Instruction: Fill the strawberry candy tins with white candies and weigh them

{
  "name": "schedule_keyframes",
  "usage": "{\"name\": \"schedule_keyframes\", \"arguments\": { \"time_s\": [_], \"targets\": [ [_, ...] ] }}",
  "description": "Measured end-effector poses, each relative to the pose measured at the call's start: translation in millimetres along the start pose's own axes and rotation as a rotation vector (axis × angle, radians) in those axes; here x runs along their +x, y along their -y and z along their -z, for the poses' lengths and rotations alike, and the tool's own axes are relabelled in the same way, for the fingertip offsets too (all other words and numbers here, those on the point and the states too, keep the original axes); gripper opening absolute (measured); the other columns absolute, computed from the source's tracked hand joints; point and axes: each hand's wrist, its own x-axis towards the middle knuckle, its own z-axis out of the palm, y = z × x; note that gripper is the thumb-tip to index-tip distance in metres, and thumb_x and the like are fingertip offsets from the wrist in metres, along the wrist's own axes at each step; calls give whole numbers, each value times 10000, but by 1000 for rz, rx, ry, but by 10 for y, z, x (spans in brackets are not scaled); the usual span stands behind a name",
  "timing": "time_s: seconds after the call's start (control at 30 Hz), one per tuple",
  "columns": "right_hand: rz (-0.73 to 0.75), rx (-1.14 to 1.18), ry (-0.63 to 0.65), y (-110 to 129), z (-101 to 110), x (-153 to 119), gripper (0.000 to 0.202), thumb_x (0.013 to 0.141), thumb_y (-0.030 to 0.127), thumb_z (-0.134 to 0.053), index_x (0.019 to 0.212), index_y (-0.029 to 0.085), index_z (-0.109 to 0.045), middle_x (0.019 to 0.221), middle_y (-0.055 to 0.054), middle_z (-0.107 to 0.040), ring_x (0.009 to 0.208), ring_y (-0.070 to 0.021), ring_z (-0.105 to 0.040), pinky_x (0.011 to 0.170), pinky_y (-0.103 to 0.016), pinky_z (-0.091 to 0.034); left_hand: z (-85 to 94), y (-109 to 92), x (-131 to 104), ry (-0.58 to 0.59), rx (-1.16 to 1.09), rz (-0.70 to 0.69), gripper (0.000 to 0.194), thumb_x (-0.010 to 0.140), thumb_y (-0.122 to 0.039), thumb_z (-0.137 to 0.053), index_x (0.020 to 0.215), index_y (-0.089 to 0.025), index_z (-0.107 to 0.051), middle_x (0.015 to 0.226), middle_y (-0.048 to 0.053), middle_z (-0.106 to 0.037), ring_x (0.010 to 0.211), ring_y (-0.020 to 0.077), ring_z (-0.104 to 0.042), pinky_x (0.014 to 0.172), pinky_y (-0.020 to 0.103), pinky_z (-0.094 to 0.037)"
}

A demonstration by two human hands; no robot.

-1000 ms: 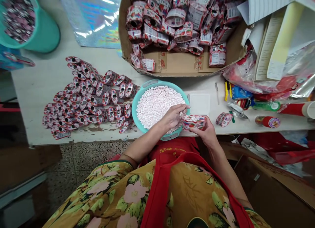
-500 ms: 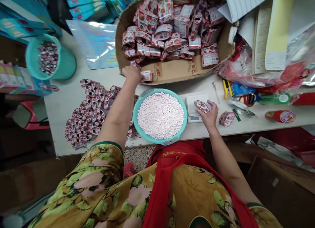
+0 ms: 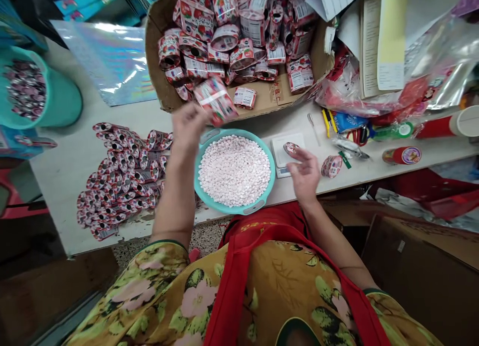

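Observation:
My left hand [image 3: 190, 124] is blurred by motion and closed on a pink-and-red printed packet [image 3: 216, 100] with a pale band across it, over the front edge of the carton. My right hand [image 3: 306, 174] has its thumb and fingers apart beside the small white scale [image 3: 281, 142]. A small oval printed container [image 3: 291, 148] is at its fingertips, over the scale; whether they touch it I cannot tell. Between my hands stands a turquoise basin [image 3: 258, 205] full of small pale pink candies [image 3: 234, 171]. To the right of my right hand is another printed container [image 3: 331, 166].
The cardboard carton [image 3: 260, 102] holds several printed packs. Many small printed sleeves [image 3: 123, 174] lie piled at left, near a turquoise bucket [image 3: 63, 104]. A spoon [image 3: 313, 127], papers [image 3: 370, 52] and a red jar [image 3: 401, 155] lie at right.
My left hand has come back from the carton's corner with the printed packet. My right hand has opened its fingers around the oval container. The view has shifted slightly to the right.

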Motion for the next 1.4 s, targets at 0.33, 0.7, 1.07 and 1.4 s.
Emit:
{"name": "schedule_keyframes", "arguments": {
  "time_s": [0.33,0.7,1.07,1.4],
  "targets": [
    [-304,99,175,-123,-241,-364,681,621,476,-872,1198,245,-591,1108,-47,-716,982,-217,-689,830,-362,-613,-290,731,-1186,219,446,-1,268,949,-383,-532,1060,-192,-684,1185,125,-691,1186,278,-577,1079,441,-407],
    [-383,151,93,-173,-104,-266,546,623,441,-873,1071,229,-643,1073,-47,-751,938,-206,-723,873,-396,-601,-782,821,-1053,266,478,94,270,915,-464,-615,979,-204,-649,1036,102,-664,1021,269,-591,908,371,-444],
    [172,-510,423,98,-705,-260,350,733,249,-742,1081,239,-703,1082,-53,-721,1034,-253,-674,938,-394,-520,-354,-3,-1167,-20,-781,456,334,828,-515,-613,815,-221,-454,722,-20,-503,554,96,-446,546,246,-369],
    [189,-666,474,190,-1070,-258,323,748,223,-693,1071,237,-684,1095,-62,-711,1042,-283,-649,920,-420,-520,-389,42,-1171,-240,-986,314,413,829,-521,-728,741,-197,-487,686,-34,-535,610,92,-544,589,247,-447]
  ]
}}
